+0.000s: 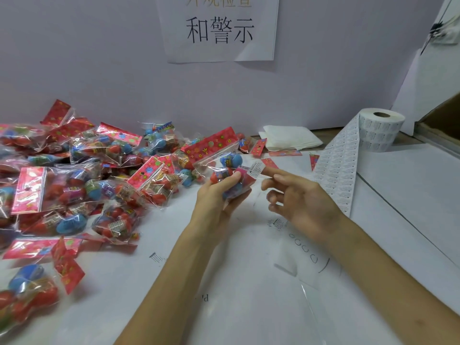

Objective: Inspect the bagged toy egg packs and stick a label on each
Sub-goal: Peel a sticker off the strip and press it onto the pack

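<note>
Egg pack: a clear bag of red and blue toy eggs, held up above the white table, just right of the heap of other packs.
Left hand: fingers and thumb curled round the pack, gripping it from below and from the side.
Label: a small white printed sticker at the pack's upper right corner, at the tip of the right forefinger; whether it is already stuck down cannot be told.
Right hand: forefinger stretched out to the label, the other fingers loosely bent and holding nothing.
Hands: close together at the middle of the table, meeting at the pack.
Pile of packs: dozens of like bags with red flowered header cards, spread across the left of the table up to the wall.
Label roll: standing on end at the far right, its strip of labels trailing down toward the right wrist.
Folded white sheet: lying by the wall, between the pile and the roll.
Paper sign: on the wall above, printed with large black characters.
</note>
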`<state>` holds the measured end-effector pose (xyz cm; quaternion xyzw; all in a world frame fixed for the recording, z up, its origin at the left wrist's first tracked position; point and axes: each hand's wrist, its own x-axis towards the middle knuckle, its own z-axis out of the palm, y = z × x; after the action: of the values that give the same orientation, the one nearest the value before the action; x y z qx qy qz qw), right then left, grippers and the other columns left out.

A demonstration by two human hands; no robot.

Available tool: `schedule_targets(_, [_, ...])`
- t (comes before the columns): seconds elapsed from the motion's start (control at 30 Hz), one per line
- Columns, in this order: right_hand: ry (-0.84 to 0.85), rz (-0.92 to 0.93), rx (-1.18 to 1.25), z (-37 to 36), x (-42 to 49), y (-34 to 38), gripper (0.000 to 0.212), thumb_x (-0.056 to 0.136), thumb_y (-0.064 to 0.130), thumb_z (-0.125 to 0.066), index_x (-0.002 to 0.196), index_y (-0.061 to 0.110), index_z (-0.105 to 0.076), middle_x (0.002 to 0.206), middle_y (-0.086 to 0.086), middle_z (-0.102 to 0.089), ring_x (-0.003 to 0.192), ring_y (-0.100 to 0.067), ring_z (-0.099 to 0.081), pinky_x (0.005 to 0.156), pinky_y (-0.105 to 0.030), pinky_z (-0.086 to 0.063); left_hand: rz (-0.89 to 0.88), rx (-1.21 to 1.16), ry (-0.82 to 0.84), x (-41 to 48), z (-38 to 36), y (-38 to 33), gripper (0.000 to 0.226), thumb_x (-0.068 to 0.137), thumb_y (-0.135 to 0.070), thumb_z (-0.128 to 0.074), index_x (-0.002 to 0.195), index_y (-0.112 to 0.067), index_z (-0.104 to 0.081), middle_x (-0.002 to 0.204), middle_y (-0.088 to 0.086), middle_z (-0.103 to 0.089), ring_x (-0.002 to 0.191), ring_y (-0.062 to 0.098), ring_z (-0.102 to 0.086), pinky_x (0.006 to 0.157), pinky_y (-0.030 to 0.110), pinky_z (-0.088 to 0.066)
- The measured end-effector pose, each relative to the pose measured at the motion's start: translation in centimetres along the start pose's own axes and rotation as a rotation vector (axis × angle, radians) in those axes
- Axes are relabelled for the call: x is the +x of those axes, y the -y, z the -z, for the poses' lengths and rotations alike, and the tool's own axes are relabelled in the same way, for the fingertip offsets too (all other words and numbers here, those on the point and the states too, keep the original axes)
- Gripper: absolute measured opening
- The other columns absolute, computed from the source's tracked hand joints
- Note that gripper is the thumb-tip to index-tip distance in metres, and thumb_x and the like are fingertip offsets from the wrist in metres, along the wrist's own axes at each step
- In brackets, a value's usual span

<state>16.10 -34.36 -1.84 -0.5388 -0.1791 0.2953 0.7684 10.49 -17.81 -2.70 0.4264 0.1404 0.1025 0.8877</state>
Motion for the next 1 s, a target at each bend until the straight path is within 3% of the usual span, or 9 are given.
schedule_targets(0.1, [0.025,-0.042,0.093,-0.4,-0.1,-0.5,0.030,0.085,0.023,-0.059,0.104,0.020,-0.081,0.072,-0.001,-0.057,0.057,-0.013,-0.040,0.057,-0.026,-0.037,-0.016,-0.012,-0.011,0.0,0.0,0.1,0.041,0.094,-0.009,-0.066,0.134,-0.002,-0.061,0.120,0.015,-0.074,0.115,0.030,-0.070,0.086,0.032,-0.062])
schedule_targets(0.23, [0.043,-0.078,0.137,-0.7,0.0,-1.0,0.041,0.085,0.021,-0.058,0.122,0.013,-0.071,0.067,-0.002,-0.052,0.054,-0.013,-0.035,0.055,-0.027,-0.034,0.000,-0.040,-0.004,-0.2,-0.2,0.1,0.022,0.098,-0.018,-0.062,0.116,-0.008,-0.071,0.124,0.019,-0.072,0.120,0.035,-0.067,0.096,0.038,-0.059])
schedule_targets(0.3, [0.047,-0.081,0.134,-0.7,0.0,-1.1,0.040,0.086,0.022,-0.057,0.122,0.016,-0.072,0.068,-0.002,-0.053,0.054,-0.013,-0.035,0.056,-0.027,-0.034,0.002,-0.052,-0.004,-0.2,-0.2,0.0,0.025,0.095,-0.019,-0.064,0.117,-0.008,-0.071,0.125,0.021,-0.071,0.121,0.036,-0.066,0.100,0.040,-0.056])
schedule_targets(0.37, [0.050,-0.078,0.125,-0.7,0.0,-1.2,0.037,0.086,0.023,-0.057,0.117,0.020,-0.077,0.068,-0.002,-0.053,0.055,-0.013,-0.035,0.058,-0.028,-0.032,-0.010,-0.047,-0.005,-0.2,-0.3,0.0,0.043,0.088,-0.019,-0.070,0.128,-0.006,-0.066,0.124,0.020,-0.071,0.122,0.035,-0.066,0.102,0.040,-0.055])
schedule_targets(0.47, [0.067,-0.075,0.111,-0.7,0.0,-1.2,0.038,0.087,0.024,-0.056,0.118,0.022,-0.077,0.069,-0.002,-0.054,0.055,-0.012,-0.036,0.058,-0.028,-0.031,-0.029,-0.044,0.008,0.0,-0.2,0.1,0.045,0.090,-0.013,-0.071,0.134,-0.004,-0.061,0.122,0.016,-0.073,0.118,0.031,-0.069,0.094,0.034,-0.060])
schedule_targets(0.63, [0.090,-0.071,0.102,-0.7,0.0,-1.2,0.040,0.088,0.025,-0.056,0.123,0.023,-0.074,0.072,-0.002,-0.054,0.057,-0.013,-0.035,0.059,-0.028,-0.033,-0.059,-0.029,-0.031,0.3,-0.1,0.3,0.033,0.088,0.000,-0.071,0.121,-0.005,-0.065,0.114,0.015,-0.076,0.105,0.028,-0.074,0.083,0.031,-0.063])
schedule_targets(1.0, [0.127,-0.049,0.064,-0.6,-0.1,-1.1,0.041,0.089,0.028,-0.056,0.126,0.024,-0.073,0.075,-0.002,-0.057,0.058,-0.012,-0.039,0.061,-0.028,-0.034,-0.118,0.021,-0.104,0.2,-0.1,0.3,0.037,0.087,-0.005,-0.075,0.122,-0.007,-0.064,0.112,0.014,-0.076,0.104,0.029,-0.074,0.071,0.025,-0.061])
